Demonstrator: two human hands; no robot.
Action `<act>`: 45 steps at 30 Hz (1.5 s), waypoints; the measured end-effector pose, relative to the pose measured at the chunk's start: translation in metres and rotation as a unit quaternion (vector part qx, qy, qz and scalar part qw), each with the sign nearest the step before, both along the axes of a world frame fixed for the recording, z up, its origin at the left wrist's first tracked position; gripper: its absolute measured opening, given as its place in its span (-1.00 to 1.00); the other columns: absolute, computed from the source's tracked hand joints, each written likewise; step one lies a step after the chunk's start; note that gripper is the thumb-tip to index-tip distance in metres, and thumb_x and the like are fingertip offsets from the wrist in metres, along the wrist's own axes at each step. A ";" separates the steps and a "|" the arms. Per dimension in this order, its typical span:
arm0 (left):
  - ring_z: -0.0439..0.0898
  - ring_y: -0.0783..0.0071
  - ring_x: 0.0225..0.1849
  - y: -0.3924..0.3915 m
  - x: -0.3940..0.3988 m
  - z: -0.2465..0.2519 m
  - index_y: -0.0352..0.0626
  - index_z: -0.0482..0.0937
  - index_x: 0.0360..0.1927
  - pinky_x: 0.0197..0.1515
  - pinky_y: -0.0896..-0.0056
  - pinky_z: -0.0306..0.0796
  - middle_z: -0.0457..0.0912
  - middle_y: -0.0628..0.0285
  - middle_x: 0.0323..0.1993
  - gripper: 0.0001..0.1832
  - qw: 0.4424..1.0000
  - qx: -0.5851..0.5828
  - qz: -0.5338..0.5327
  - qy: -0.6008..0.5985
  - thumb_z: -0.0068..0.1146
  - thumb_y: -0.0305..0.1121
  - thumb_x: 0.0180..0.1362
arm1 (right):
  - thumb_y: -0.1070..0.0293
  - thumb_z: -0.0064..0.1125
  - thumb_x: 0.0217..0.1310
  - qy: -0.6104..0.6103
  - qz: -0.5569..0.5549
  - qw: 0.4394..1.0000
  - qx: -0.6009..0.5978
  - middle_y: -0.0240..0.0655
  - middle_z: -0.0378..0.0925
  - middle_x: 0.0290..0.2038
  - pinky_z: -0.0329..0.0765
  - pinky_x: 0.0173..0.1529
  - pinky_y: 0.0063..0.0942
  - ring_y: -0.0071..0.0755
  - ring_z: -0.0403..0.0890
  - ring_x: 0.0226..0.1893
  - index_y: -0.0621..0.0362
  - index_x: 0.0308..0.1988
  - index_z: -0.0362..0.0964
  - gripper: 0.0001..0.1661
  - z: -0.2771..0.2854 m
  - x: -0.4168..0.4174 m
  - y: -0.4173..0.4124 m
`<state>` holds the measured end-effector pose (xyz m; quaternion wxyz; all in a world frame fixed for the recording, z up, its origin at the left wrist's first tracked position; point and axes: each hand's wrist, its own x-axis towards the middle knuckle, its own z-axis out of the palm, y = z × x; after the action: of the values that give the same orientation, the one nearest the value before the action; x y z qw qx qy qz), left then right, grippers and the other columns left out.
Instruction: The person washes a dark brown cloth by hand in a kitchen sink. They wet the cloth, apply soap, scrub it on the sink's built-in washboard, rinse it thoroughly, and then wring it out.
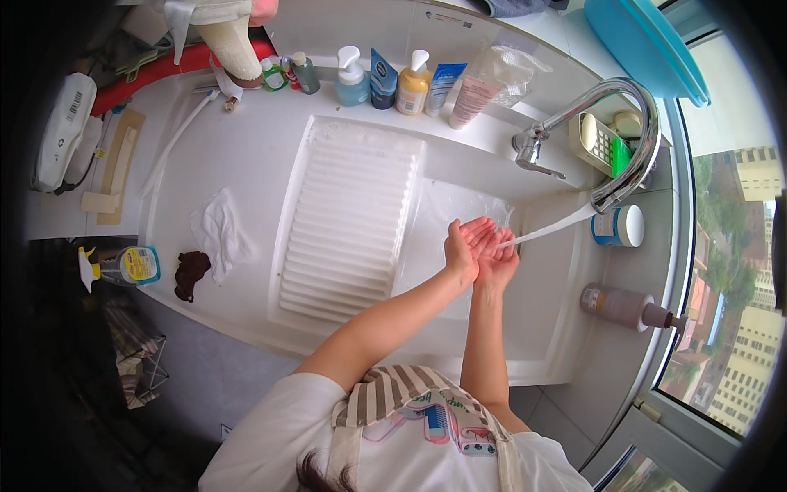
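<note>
Over the basin of a white laundry sink [553, 320], my left hand [468, 249] and my right hand [497, 261] are side by side, palms up and cupped. A stream of water [556, 226] runs onto the fingers from the curved chrome faucet [645, 117] at the right. Neither hand grips an object. A ribbed washboard [350, 221] lies left of the hands. Farther left on the sink's flat surface are a crumpled white cloth [222, 237] and a small dark brown cloth [191, 275].
Several bottles and tubes, among them a yellow pump bottle [413, 89], line the back ledge. A soap rack [599, 144] is behind the faucet. A white jar [628, 226] and a mauve pump bottle [621, 306] line the right side. A spray bottle [132, 265] is at far left.
</note>
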<state>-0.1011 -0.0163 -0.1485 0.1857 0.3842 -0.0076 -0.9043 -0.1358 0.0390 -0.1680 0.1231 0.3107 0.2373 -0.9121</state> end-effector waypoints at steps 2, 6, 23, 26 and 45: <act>0.53 0.21 -0.15 0.001 -0.003 -0.003 -0.34 0.45 -0.30 0.04 0.22 0.46 0.52 0.04 -0.25 -0.53 0.999 0.027 -0.001 0.022 -0.39 -0.12 0.20 | 0.33 -0.25 0.18 0.044 0.050 0.998 0.002 -0.21 0.42 -0.22 0.49 0.07 -0.34 -0.25 0.47 -0.14 0.26 -0.21 0.30 -0.72 -0.013 -0.005 0.010; 0.47 0.28 -0.30 -0.005 -0.007 0.003 -0.24 0.36 -0.48 -0.09 0.20 0.46 0.46 0.12 -0.41 -0.71 0.996 0.040 0.022 0.074 -0.26 -0.21 0.07 | 0.35 -0.20 0.13 0.082 0.093 0.992 -0.027 -0.29 0.33 -0.37 0.48 -0.05 -0.37 -0.31 0.40 -0.29 0.21 -0.36 0.22 -0.85 0.006 -0.008 0.002; 0.43 0.23 -0.36 -0.024 0.013 0.056 -0.24 0.30 -0.55 -0.17 0.27 0.39 0.42 0.14 -0.48 -0.74 0.951 0.091 0.141 0.261 -0.22 -0.24 0.07 | 0.32 -0.19 0.16 0.164 0.156 0.972 0.066 -0.31 0.36 -0.42 0.44 -0.06 -0.32 -0.29 0.40 -0.27 0.21 -0.42 0.28 -0.80 0.090 0.013 -0.040; 0.45 0.30 -0.32 -0.048 0.047 0.064 -0.25 0.36 -0.47 -0.17 0.26 0.39 0.46 0.18 -0.42 -0.73 0.980 0.020 0.167 0.102 -0.27 -0.24 0.08 | 0.30 -0.23 0.18 0.179 0.258 0.943 -0.108 -0.32 0.32 -0.44 0.41 -0.08 -0.35 -0.30 0.38 -0.28 0.17 -0.46 0.22 -0.79 0.055 0.032 -0.059; -0.13 0.27 0.45 -0.171 0.051 0.024 0.04 0.00 0.41 0.40 0.25 -0.23 -0.16 0.29 0.46 -0.32 0.943 -0.268 0.061 -0.186 -0.29 0.03 0.25 | 0.15 -0.01 0.21 0.065 0.264 0.962 0.000 -0.32 0.14 0.24 0.18 0.29 -0.02 -0.21 0.17 0.27 -0.04 0.20 0.19 -0.44 0.022 0.040 -0.138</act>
<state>-0.0497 -0.1874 -0.1242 0.3323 0.4811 -0.2607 -0.7682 -0.0956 -0.0988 -0.1458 0.3439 0.1773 0.3181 -0.8655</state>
